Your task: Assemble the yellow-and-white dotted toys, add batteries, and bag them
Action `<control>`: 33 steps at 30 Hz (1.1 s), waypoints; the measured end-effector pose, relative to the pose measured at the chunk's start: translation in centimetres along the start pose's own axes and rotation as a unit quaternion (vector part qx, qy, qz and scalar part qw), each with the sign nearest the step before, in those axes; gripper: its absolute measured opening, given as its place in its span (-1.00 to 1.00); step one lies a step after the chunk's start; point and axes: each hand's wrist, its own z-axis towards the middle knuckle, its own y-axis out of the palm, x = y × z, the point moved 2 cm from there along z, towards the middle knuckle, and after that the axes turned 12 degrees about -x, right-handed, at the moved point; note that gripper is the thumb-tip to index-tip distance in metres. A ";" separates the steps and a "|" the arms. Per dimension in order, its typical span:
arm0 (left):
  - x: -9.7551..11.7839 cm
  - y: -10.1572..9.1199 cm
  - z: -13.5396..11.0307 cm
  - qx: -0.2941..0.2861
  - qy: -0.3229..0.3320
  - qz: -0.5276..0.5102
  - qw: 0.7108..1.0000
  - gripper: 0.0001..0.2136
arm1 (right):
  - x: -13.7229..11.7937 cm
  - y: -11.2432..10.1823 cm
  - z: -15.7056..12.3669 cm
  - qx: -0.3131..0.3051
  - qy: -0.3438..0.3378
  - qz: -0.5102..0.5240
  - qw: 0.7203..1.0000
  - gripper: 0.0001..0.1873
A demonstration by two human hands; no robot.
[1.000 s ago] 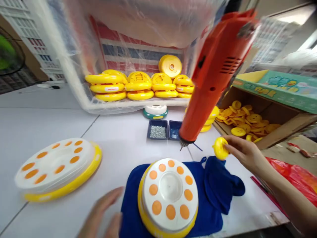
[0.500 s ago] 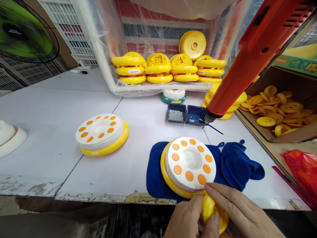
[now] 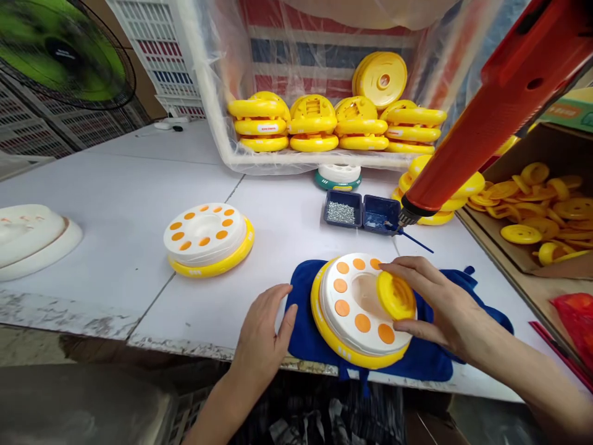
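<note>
My right hand (image 3: 435,303) is shut on a small round yellow plastic cap (image 3: 396,295), holding it over the central hollow of a white disc with orange dots and a yellow rim (image 3: 345,290). I cannot tell whether the cap touches the disc. The disc lies on a dark blue cloth (image 3: 301,327). My left hand (image 3: 262,334) is open and holds nothing, resting at the cloth's left edge beside the disc's yellow rim. An orange electric screwdriver (image 3: 482,136) hangs at the right, clear of both hands.
A second dotted disc (image 3: 206,238) and a white round piece (image 3: 32,232) lie on the white table (image 3: 115,198). Behind stand a small tray of screws (image 3: 340,210) and stacked yellow discs (image 3: 315,117). A cardboard box (image 3: 523,259) of yellow parts sits right.
Both hands held the yellow cap at the disc's front edge; now the left hand has let go and moved left. The right hand has carried the cap over the disc's centre.
</note>
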 end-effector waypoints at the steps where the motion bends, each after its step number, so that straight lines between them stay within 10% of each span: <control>1: -1.3 0.4 0.2 -0.003 0.000 0.036 0.999 -0.68 | 0.2 0.1 0.7 -0.016 -0.008 -0.008 1.000 -0.31; 33: -3.6 2.4 -0.1 0.000 0.079 0.211 0.974 -0.71 | 1.5 2.1 2.7 -0.056 -0.113 0.037 0.991 -0.50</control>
